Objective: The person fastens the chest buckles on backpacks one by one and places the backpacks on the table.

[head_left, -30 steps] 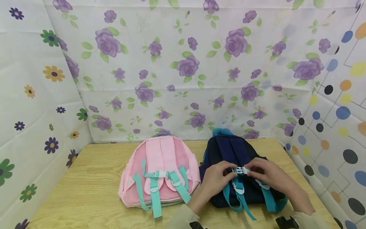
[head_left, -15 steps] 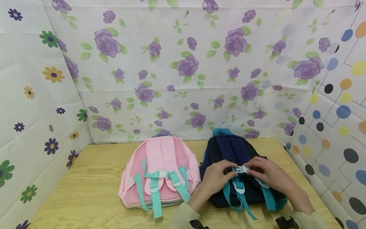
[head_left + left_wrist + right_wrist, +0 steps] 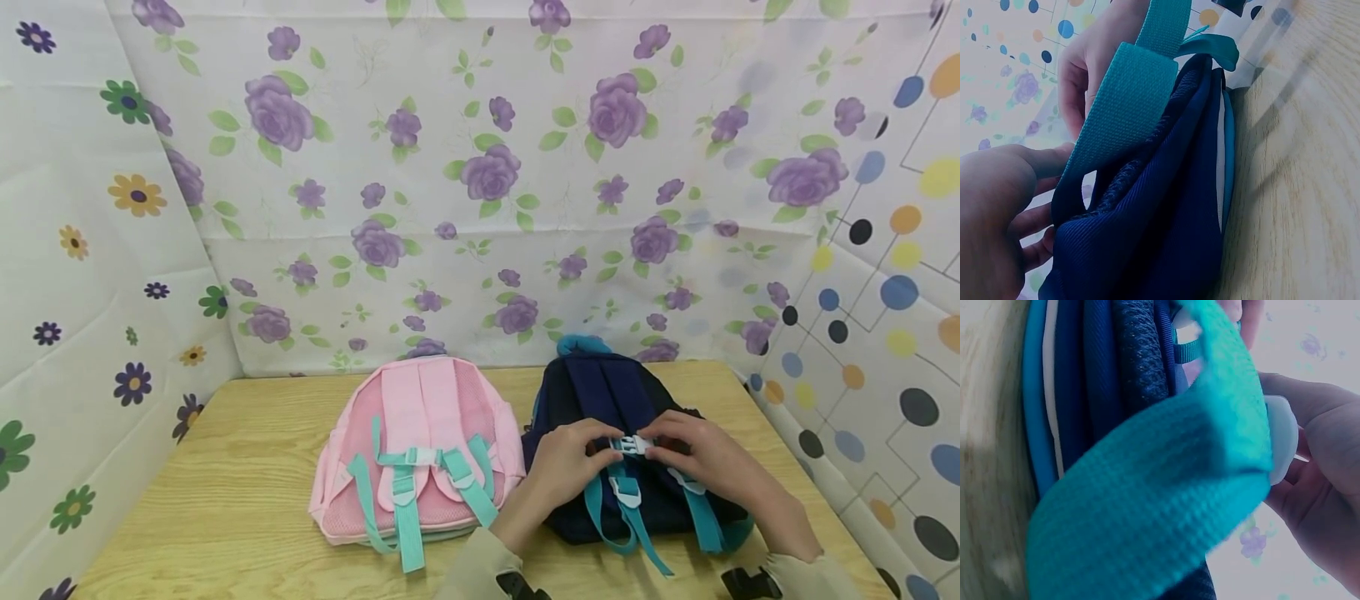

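A dark navy backpack lies back-up on the table, with teal webbing straps. Across its shoulder straps is a white side-release buckle. My left hand pinches the buckle's left end between thumb and finger; my right hand pinches the right end. The two halves meet, though how deep the prongs sit cannot be told. In the left wrist view, a teal strap hides part of the grip. A strap loop crosses the right wrist view beside a white plastic piece.
A pink backpack with mint straps lies to the left, close against the navy one; its white buckle is fastened. Both lie on a wooden table. Printed cloth walls enclose the back and sides.
The right half of the buckle has moved slightly left, narrowing the gap between the halves. Both hands keep their pinch and have barely shifted.
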### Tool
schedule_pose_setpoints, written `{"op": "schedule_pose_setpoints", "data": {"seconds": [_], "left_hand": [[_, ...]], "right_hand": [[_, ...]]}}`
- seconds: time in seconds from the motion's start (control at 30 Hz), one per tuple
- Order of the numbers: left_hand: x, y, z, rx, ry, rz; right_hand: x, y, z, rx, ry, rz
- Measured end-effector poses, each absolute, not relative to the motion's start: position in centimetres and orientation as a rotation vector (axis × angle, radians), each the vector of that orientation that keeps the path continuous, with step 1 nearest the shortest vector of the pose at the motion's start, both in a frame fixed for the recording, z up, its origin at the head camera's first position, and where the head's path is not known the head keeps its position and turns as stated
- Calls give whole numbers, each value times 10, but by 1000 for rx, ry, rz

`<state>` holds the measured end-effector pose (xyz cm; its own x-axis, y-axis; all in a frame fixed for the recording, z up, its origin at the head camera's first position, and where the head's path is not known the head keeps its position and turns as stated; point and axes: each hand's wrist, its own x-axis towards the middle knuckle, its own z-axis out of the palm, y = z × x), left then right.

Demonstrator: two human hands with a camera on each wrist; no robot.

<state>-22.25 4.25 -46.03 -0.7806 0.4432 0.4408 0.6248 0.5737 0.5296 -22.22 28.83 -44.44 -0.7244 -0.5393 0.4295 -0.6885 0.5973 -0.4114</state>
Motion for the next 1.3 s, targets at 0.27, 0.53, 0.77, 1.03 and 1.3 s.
{"op": "schedule_pose_setpoints", "data": {"seconds": [0.27, 0.53, 0.77, 1.03, 1.3], "left_hand": [[-221, 46, -463, -861, -2548, -957], [-223, 49, -464, -836, -2596, -943], [-224, 50, -467, -838, -2611, -853], [-224, 52, -469, -793, -2673, -851], [-220, 54, -468, -805, -2676, -936]], "right_hand": [[-225, 285, -447, 1081, -2543, 870], [-225, 284, -450, 1059, -2563, 866], [-225, 277, -453, 1064, -2591, 884], [-227, 277, -456, 1036, -2622, 888], [-226, 286, -462, 1055, -2662, 946]]}}
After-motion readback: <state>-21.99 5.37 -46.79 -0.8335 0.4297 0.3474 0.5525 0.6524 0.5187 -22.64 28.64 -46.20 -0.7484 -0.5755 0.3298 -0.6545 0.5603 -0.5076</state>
